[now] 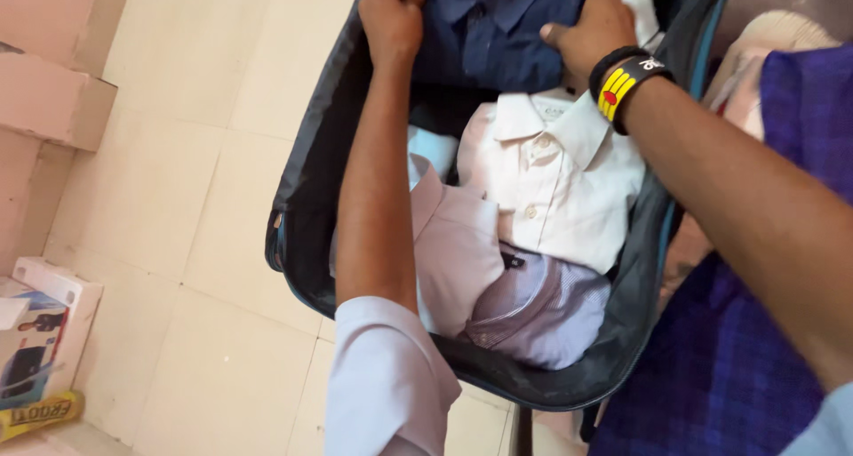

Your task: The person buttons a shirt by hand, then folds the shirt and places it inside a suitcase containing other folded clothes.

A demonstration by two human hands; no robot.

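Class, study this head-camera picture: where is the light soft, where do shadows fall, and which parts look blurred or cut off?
Head view: soft, even light on the pale floor tiles, no glare; shadow deep inside the dark suitcase; the white shirt is fairly sharp; the near sleeve looks soft; the left hand and right hand are cropped at the top edge.

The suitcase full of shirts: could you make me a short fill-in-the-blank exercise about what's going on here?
1. Both hands press on a folded shirt of ____ colour at the far end of the suitcase.
2. The right hand has a black, yellow and red ____ at its wrist.
3. The left hand belongs to an arm in a pale ____.

Missing words: dark blue; wristband; sleeve
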